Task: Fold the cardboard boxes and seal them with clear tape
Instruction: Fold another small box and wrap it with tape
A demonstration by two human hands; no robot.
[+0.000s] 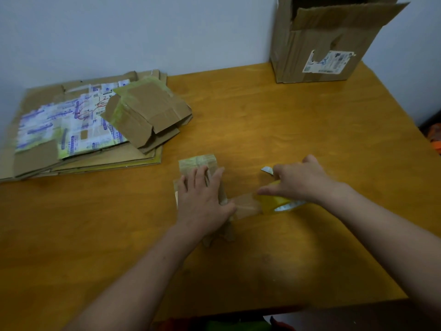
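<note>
Left hand (202, 194) lay flat, fingers straight and spread, pressing down on the small cardboard box (199, 163) at mid-table (298, 115). Right hand (303, 182) had its fingers curled round the yellowish tape roll (274, 203), just right of the box. Tape strip (245, 206) ran from the roll to the box's near right side, under the left thumb. Blade tip (267, 170) stuck out beside the right hand; couldn't tell whether it was held. Stack of flattened cardboard (43, 149) sat far left with a flattened box (148, 115) on top. Upright open box (329, 44) stood at the back right.
</note>
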